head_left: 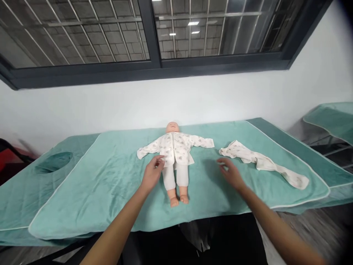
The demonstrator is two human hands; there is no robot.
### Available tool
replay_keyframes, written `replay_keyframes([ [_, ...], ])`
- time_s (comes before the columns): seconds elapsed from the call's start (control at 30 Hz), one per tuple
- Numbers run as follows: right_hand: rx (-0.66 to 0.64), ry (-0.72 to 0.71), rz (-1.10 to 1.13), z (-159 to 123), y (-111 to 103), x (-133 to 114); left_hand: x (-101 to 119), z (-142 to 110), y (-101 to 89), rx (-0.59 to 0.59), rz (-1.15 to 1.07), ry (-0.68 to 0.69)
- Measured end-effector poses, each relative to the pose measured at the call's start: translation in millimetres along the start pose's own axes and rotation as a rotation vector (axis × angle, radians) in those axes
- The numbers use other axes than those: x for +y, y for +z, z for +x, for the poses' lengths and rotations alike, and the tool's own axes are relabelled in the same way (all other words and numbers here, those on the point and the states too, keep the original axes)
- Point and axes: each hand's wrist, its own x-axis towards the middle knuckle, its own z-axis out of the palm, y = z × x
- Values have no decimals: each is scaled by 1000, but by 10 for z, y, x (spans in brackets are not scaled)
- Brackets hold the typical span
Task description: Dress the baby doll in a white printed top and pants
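Observation:
A baby doll lies on its back, its feet pointing toward me. It wears a white printed jacket with both sleeves spread out, and white trousers that leave the lower legs bare. My left hand is at the jacket's lower hem on the left, thumb and fingers slightly apart; whether the fingertips touch the cloth is unclear. Over the sheet to the right of the doll, my right hand hovers with loosely bent fingers and holds nothing. Beyond it lies a crumpled white printed garment.
A green velvety sheet covers the padded bed, which has an oval face hole at the left. Behind it rises a white wall under a barred window. Another green-covered bed stands at the right.

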Motion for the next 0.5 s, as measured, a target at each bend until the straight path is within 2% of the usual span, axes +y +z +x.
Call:
replay_keyframes([
  [0.07,-63,-27,-372,366,-268,64,114,-104,25,-55,30,17],
  [0.1,-147,20,-560,532,-389,75,158,-155,42,-86,47,17],
  [0.13,-260,79,-697,671,-493,71,194,-203,58,-121,59,18],
  [0.17,-308,104,-725,779,-578,53,221,-247,73,-157,67,21],
  [0.23,-401,133,-726,908,-682,-27,259,-322,91,-210,79,40],
  [0.33,-488,69,-611,970,-713,-265,340,-402,88,-234,104,71],
  [0.4,-518,-10,-497,979,-699,-515,457,-439,79,-218,124,101],
  [0.5,-511,-119,-318,951,-688,-1030,766,-493,102,-192,123,184],
])
